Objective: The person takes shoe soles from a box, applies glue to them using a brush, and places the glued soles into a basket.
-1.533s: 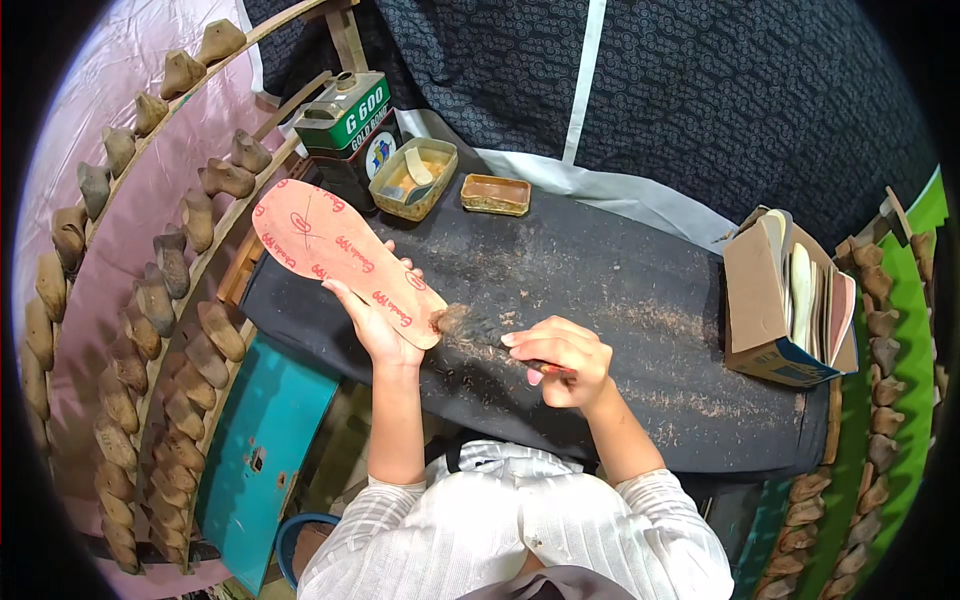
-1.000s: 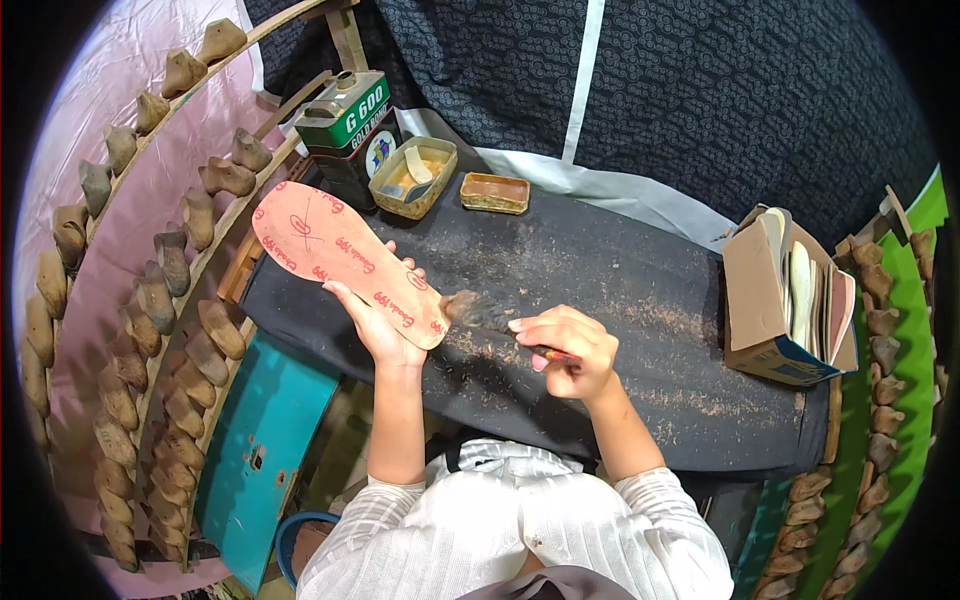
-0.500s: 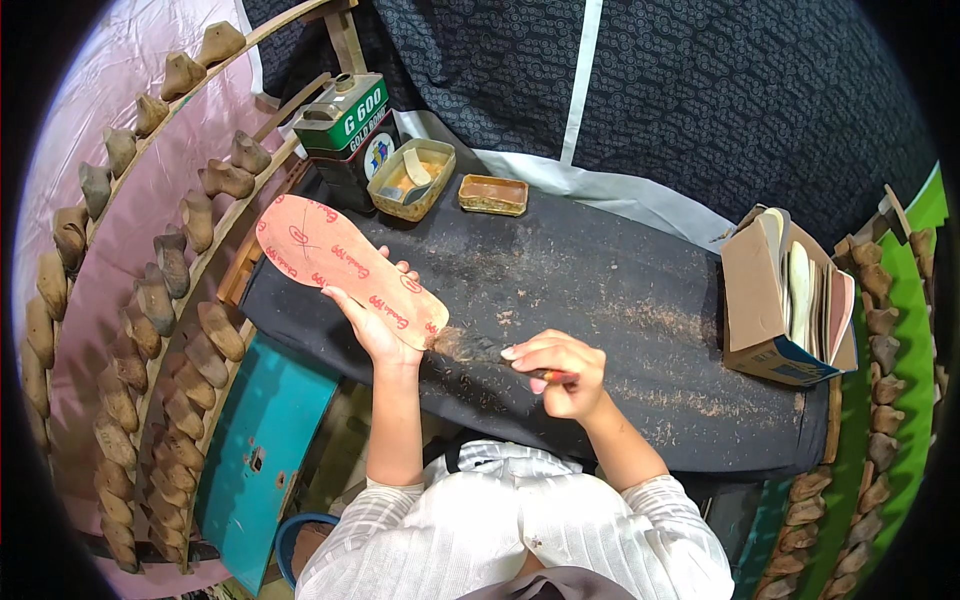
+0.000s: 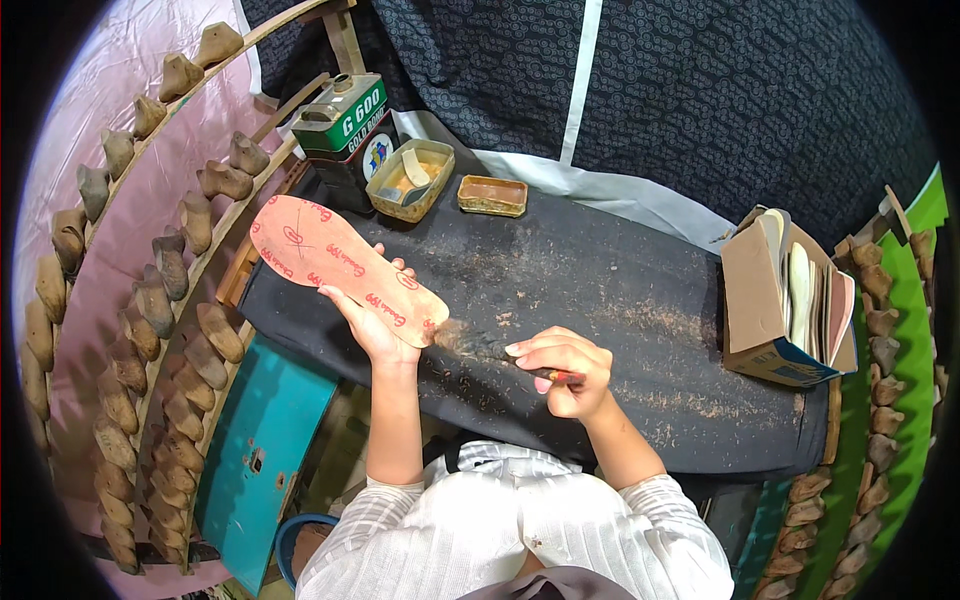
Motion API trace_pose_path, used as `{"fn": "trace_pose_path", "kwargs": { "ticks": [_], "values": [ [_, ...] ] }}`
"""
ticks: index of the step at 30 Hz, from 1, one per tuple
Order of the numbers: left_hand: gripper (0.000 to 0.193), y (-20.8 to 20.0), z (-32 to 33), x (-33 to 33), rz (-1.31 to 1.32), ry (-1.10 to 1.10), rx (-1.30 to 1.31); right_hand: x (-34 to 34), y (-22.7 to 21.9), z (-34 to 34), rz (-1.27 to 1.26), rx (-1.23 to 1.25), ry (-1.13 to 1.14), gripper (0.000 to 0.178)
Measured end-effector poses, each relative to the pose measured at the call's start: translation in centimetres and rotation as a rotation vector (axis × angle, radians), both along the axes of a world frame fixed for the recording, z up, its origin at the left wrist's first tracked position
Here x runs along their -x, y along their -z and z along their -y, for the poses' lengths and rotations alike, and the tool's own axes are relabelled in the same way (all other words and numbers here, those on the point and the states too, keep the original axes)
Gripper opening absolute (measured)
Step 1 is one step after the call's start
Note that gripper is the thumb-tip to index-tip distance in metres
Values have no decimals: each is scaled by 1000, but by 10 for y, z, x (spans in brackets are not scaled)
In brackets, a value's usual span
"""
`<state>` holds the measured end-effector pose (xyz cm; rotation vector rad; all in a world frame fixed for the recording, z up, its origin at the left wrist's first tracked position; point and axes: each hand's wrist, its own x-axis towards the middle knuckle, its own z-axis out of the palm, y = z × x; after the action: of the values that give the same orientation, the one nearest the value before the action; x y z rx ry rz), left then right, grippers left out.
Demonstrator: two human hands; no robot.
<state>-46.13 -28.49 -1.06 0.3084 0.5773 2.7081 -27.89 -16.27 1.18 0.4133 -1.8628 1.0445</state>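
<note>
Sole [image 4: 335, 265]: a flat, shoe-shaped piece, pinkish tan with red print, is held in the air over the left part of the table [image 4: 650, 265]; one end is directed up and left, the other toward the brush [image 4: 480, 343].
Left hand [image 4: 375, 320]: the sole is clasped from beneath, with the thumb laid at the near edge and fingertips seen past the far edge.
Right hand [image 4: 563, 372]: the brush is pinched by its dark, red-marked handle between thumb and curled fingers.
Bristles: the tips are seen at the sole's lower right end (the zone is blurred; how firmly they are pressed cannot be told).
Work surface: the table is covered in dark cloth, and pale brown shavings [image 4: 655, 322] are strewn over it, more densely toward the right.
Containers: a green and black metal can [image 4: 340, 135] is placed at the far left; a tub [image 4: 400, 205] with a spatula-like tool inside is set just beside it, then a low rectangular tray [image 4: 492, 196].
Box: flat pieces [image 4: 800, 290] are stood on edge in a cardboard carton [image 4: 752, 305] at the right.
Racks: wooden shoe lasts [image 4: 153, 297] are lined up in rows on both sides.
</note>
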Motion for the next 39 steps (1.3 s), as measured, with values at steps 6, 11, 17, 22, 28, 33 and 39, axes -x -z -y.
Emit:
{"fn": "trace_pose_path", "kwargs": {
  "ticks": [6,11,17,22,28,33,39],
  "values": [
    [77,-9,-6,-5,11,-98,115,10,5,15,-84,-274,-43,31],
    [80,3,0,0,37,-118,171,5,4,6,12,-245,-74,30],
    [76,-10,-2,-10,-37,-55,122,10,3,14,-87,-271,-35,23],
    [84,-15,-4,-12,49,-120,210,2,-2,6,-32,-292,-84,21],
    [83,-18,-9,-17,43,-92,218,-3,-4,0,-75,-201,-79,26],
    [82,-9,-2,-10,10,-52,145,-1,-5,-4,36,-248,-82,30],
    [77,-6,1,-9,28,-33,57,-6,-11,-15,-56,-161,77,26]
  ]
}}
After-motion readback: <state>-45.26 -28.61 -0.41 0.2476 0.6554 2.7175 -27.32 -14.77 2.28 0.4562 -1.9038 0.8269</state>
